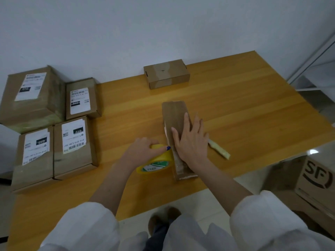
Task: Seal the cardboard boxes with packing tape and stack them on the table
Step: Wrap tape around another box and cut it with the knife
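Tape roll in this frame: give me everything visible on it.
The tape roll is glossy yellow packing tape with a white-and-green printed label on its side face. It sits tilted on edge near the front edge of the table, against the left long side of the narrow brown box. The left hand grips its top, fingers curled over the rim. The right hand lies flat on the box.

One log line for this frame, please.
phase: taping | left hand: grips tape roll | right hand: flat on box | table: small box at far edge
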